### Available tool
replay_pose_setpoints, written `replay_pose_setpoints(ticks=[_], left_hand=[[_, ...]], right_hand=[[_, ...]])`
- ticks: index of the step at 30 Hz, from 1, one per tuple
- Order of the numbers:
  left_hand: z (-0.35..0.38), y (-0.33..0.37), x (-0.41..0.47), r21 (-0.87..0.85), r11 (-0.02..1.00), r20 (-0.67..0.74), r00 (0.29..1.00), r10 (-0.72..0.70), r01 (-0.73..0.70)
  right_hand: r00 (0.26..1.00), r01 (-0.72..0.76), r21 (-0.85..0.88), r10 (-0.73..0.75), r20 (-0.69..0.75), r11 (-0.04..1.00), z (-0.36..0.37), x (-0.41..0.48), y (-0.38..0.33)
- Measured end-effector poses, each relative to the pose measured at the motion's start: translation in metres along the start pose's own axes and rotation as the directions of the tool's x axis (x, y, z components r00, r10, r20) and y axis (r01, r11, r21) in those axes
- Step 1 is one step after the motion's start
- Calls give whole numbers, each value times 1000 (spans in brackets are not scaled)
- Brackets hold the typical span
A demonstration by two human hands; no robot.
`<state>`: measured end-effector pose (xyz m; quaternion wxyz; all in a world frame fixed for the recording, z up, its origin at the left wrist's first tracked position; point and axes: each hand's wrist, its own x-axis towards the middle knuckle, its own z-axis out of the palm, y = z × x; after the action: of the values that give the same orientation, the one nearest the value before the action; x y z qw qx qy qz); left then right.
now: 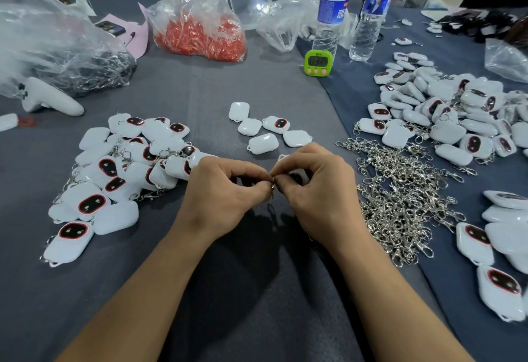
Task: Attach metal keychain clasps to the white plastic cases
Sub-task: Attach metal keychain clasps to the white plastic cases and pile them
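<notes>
The person is holding both hands together low over the grey cloth (257,290), close to the body, probably so that the small parts are staying steady under the eye. The left hand (225,190) is pinching a metal clasp (273,187), thumb and forefinger clamped on it. The right hand (317,187) is curling round a white case (297,176), gripping it with one end turned toward the clasp. The fingertips of both hands are meeting there, and they are hiding whether the ring is already passing through the case's loop.

A heap of loose clasps (400,190) is lying just beside the right hand, seemingly placed for an easy next pick. Five bare cases (265,130) are waiting just beyond the hands. A pile of finished cases (120,173), clasps on, is sitting to the left, apparently the drop-off side. A green timer (317,62) and two water bottles (331,10) are standing farther back, well apart from the work. Nothing is lying between the hands and either supply.
</notes>
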<state>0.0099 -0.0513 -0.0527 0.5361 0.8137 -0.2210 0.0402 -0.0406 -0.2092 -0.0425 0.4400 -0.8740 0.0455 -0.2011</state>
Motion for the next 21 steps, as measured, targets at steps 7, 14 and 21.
replay_pose_setpoints(ticks=[7,14,21], left_hand=[[3,-1,1,-97,989,23,993,-112,114],[-1,6,-4,232,972,-269,963,32,33],[4,-2,0,665,704,79,961,266,-249]], right_hand=[[997,75,16,-75,11,997,1,-1,-2],[995,-95,185,99,-11,978,6,1,-1],[971,-239,116,239,12,964,1,6,10]])
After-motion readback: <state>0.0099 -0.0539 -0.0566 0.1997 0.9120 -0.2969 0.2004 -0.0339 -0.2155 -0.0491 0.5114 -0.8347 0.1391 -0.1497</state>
